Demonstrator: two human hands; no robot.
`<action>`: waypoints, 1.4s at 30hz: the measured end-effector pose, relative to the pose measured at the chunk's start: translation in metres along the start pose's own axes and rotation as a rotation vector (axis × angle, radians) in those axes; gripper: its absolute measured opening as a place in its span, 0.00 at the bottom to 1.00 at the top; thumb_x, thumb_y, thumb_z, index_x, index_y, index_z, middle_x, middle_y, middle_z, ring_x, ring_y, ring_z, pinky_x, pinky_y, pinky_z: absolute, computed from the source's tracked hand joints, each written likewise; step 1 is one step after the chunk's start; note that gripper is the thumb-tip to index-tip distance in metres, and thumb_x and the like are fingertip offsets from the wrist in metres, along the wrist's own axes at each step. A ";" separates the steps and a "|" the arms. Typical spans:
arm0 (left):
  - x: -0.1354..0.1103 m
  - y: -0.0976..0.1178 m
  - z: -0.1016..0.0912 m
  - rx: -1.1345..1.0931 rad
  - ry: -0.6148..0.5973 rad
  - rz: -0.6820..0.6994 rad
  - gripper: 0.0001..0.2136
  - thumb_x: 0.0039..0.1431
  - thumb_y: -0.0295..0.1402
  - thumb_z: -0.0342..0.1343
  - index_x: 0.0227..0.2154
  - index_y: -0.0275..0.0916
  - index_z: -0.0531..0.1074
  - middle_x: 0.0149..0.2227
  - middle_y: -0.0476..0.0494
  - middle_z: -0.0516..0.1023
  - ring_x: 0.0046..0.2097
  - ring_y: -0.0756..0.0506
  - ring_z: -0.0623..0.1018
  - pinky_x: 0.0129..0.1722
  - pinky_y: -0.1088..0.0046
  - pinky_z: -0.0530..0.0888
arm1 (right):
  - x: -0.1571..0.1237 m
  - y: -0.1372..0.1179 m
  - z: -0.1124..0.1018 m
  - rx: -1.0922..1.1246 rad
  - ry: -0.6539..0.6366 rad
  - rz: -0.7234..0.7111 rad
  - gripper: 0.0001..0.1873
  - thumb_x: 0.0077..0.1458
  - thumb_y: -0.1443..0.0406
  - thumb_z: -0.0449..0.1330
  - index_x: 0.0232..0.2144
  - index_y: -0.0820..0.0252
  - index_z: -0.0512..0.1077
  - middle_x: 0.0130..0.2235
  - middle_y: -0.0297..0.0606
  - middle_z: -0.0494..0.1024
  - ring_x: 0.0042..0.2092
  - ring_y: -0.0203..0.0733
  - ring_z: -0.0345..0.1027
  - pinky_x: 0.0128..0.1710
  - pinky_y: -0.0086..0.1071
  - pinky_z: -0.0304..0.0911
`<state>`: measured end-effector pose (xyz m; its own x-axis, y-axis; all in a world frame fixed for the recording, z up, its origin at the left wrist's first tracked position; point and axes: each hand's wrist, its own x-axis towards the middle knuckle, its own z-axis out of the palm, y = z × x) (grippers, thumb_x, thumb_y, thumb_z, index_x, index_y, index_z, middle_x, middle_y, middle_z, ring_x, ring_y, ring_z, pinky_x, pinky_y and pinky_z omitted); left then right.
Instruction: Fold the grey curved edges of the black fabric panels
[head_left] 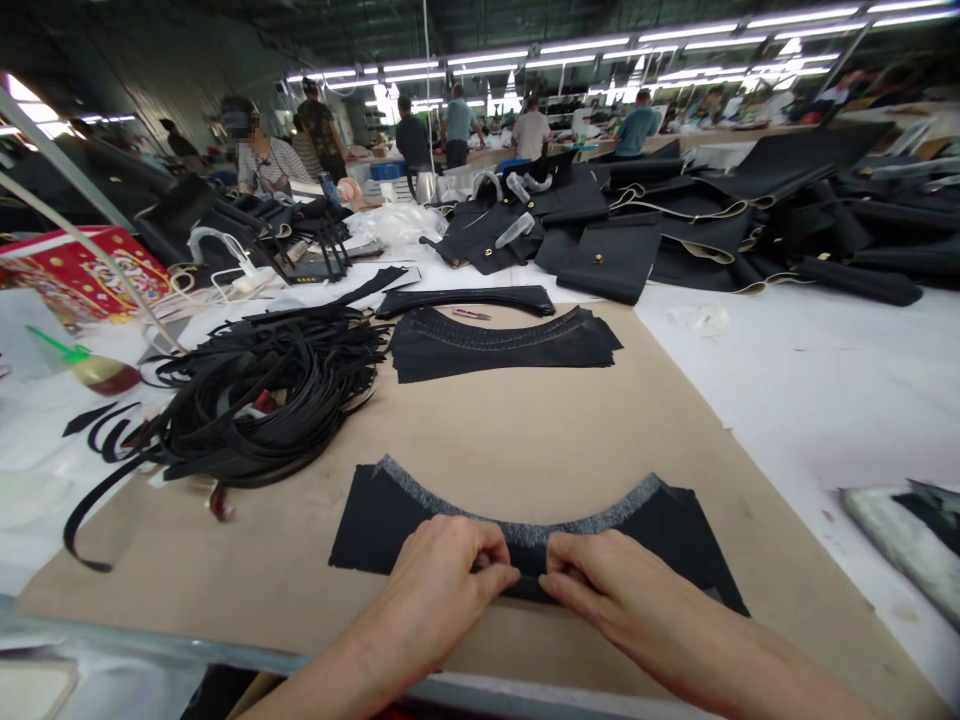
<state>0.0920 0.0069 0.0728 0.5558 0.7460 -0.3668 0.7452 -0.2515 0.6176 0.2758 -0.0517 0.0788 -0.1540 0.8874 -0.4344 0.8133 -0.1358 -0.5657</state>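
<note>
Flat on the brown paper in front of me lies a black curved panel (367, 522) with a speckled grey strip along its concave upper edge. My left hand (454, 560) pinches the panel's lower edge near the middle, thumb against curled fingers. Close beside it, my right hand (592, 570) pinches the same edge. Between the two thumbs a narrow stretch of dark edge shows. Farther back sits a stack of black curved panels (510, 358) with stitched lines, and small red-handled snips (471, 314) lie just above its curve.
A tangled heap of black strips (300, 400) lies to the left, beside a bottle with a green nozzle (101, 372). Black bag pieces (600, 262) pile across the back. A plastic-wrapped bundle (900, 545) rests at right. Several people stand or sit far behind.
</note>
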 end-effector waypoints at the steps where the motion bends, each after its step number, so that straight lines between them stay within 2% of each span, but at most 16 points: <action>1: 0.001 -0.001 -0.001 0.028 0.012 -0.004 0.07 0.52 0.38 0.56 0.25 0.43 0.77 0.25 0.52 0.76 0.30 0.49 0.72 0.29 0.75 0.59 | 0.001 0.001 0.000 -0.017 0.008 0.000 0.12 0.57 0.62 0.50 0.23 0.57 0.66 0.25 0.32 0.71 0.28 0.35 0.62 0.27 0.29 0.47; 5: 0.005 -0.005 -0.004 0.088 0.039 -0.014 0.06 0.50 0.38 0.57 0.25 0.43 0.76 0.28 0.51 0.77 0.32 0.48 0.73 0.30 0.74 0.59 | 0.001 0.004 0.001 -0.087 0.049 0.024 0.13 0.58 0.62 0.49 0.24 0.57 0.67 0.25 0.33 0.72 0.28 0.36 0.63 0.28 0.30 0.46; 14: 0.012 -0.012 -0.010 0.074 0.046 -0.001 0.05 0.50 0.35 0.56 0.26 0.43 0.76 0.31 0.50 0.79 0.36 0.46 0.75 0.34 0.74 0.63 | 0.012 0.001 0.009 -0.159 0.093 0.093 0.13 0.60 0.64 0.50 0.24 0.58 0.68 0.25 0.35 0.74 0.27 0.37 0.66 0.27 0.31 0.44; 20: 0.020 -0.019 -0.009 0.112 0.070 -0.029 0.06 0.51 0.34 0.55 0.28 0.42 0.76 0.33 0.47 0.80 0.38 0.44 0.76 0.36 0.72 0.66 | 0.019 -0.002 0.017 -0.216 0.181 0.090 0.13 0.60 0.64 0.50 0.25 0.58 0.68 0.25 0.37 0.76 0.29 0.41 0.70 0.26 0.32 0.44; 27: 0.024 -0.025 -0.008 0.114 0.077 -0.038 0.05 0.52 0.34 0.55 0.28 0.42 0.76 0.31 0.48 0.80 0.37 0.44 0.77 0.35 0.72 0.65 | 0.026 -0.005 0.024 -0.249 0.234 0.118 0.10 0.59 0.63 0.51 0.28 0.57 0.70 0.28 0.38 0.78 0.32 0.45 0.73 0.27 0.32 0.46; 42: 0.029 -0.029 -0.010 0.115 0.078 -0.062 0.05 0.51 0.33 0.55 0.28 0.42 0.76 0.31 0.47 0.79 0.36 0.45 0.76 0.32 0.72 0.63 | 0.032 -0.011 0.032 -0.295 0.245 0.147 0.11 0.60 0.64 0.50 0.29 0.57 0.70 0.28 0.38 0.78 0.32 0.46 0.74 0.27 0.32 0.47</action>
<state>0.0823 0.0419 0.0511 0.4804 0.8069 -0.3438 0.8169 -0.2689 0.5102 0.2437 -0.0354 0.0488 0.0847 0.9515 -0.2958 0.9483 -0.1681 -0.2691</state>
